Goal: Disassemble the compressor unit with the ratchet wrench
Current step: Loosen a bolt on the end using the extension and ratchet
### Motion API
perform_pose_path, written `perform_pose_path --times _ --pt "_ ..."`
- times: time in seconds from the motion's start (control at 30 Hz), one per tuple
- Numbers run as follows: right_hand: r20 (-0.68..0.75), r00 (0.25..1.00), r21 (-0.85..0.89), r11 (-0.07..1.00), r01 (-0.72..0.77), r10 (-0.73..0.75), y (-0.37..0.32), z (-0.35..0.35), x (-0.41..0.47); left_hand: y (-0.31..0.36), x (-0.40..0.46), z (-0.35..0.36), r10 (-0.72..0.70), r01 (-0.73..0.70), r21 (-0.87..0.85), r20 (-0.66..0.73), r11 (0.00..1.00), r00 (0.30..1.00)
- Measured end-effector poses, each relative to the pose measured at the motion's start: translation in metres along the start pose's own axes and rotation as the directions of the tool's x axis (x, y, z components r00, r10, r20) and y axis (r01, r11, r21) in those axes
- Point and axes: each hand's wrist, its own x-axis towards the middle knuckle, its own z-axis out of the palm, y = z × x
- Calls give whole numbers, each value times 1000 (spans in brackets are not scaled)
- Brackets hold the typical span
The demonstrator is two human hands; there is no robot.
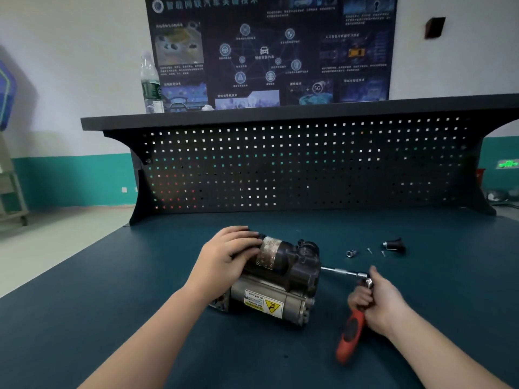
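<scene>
currently right hand [377,300] fingers are gripping the ratchet wrench [352,318], loosening a bolt; left hand [229,255] is bracing the compressor unit [280,279], fingers spread; next, steady turning.

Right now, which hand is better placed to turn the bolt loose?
The right hand: it grips the ratchet wrench, whose extension reaches the compressor unit. The left hand rests on top.

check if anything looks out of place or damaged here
Nothing looks damaged. Two screws and a socket lie loose on the bench beside a black part, right of the compressor.
</scene>
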Motion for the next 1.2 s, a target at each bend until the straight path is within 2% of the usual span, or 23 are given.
perform_pose_path --times 0.07,0.1,0.13,0.17,0.2,0.23,0.27,0.3,0.37,0.43,0.47,0.5,0.53,0.57,0.6,0.63,0.67,0.7,0.73,0.77,0.9,0.97,1.2 --pt "-64 995 -224 973 60 -76 1 4 5 3 1 3 -17 18 15 -36 1000 999" --pt "-82 987 -351 931 101 -138 1 8 6 6 1 6 -29 31 32 -56 999 998" --pt "-79 975 -528 838 135 -207 0 13 6 8 0 9 -38 42 49 -79 998 996" --pt "-71 954 -753 643 140 -291 -3 16 7 11 0 12 -42 49 65 -104 997 994" --pt "-39 919 -932 346 108 -393 -5 19 10 13 0 15 -42 52 76 -127 996 991" --pt "48 891 -997 32 70 -452 -8 21 12 14 1 17 -43 55 83 -145 995 989" --pt "129 889 -980 -191 48 -439 -10 23 12 15 1 19 -45 59 85 -158 995 986" --pt "178 902 -940 -340 37 -393 -10 24 14 14 2 21 -48 63 86 -169 994 984" --pt "173 930 -881 -473 -1 -324 -8 24 16 12 3 23 -44 61 89 -185 994 982" --pt "125 926 -856 -511 -81 -356 -3 22 14 8 1 24 -22 40 92 -194 995 981" --pt "140 895 -862 -498 -100 -423 -2 23 13 6 0 24 -9 28 95 -197 995 980" --pt "189 825 -890 -447 -84 -532 -1 23 8 4 -1 25 2 17 96 -199 995 980" --pt "274 734 -932 -360 43 -621 0 31 3 3 -2 25 11 8 93 -203 996 979" --pt "363 672 -931 -238 275 -645 2 38 -3 3 -2 26 18 1 88 -210 996 977" --pt "442 658 -847 -41 531 -610 4 48 -10 2 -2 27 25 -8 82 -218 997 976" --pt "513 693 -728 171 664 -507 7 59 -21 1 -2 28 30 -13 77 -225 997 974" --pt "593 714 -656 290 697 -374 12 64 -27 0 -2 28 30 -14 75 -229 997 973" --pt "673 699 -643 276 715 -242 17 65 -31 -2 -3 29 21 -6 68 -228 998 973" --pt "724 671 -639 209 740 -162 22 64 -31 -4 -5 30 -8 21 53 -227 998 974" --pt "742 649 -629 159 761 -169 25 61 -28 -6 -7 30 -63 71 27 -228 997 972" --pt "707 620 -508 366 780 -340 30 49 -24 -9 -19 38 -283 267 -95 -263 959 922" --pt "713 602 -487 365 794 -359 30 45 -20 -7 -22 43 -299 279 -111 -281 954 912" --pt "693 562 -434 360 826 -452 32 37 -20 10 -17 50 -228 245 12 -320 969 919"
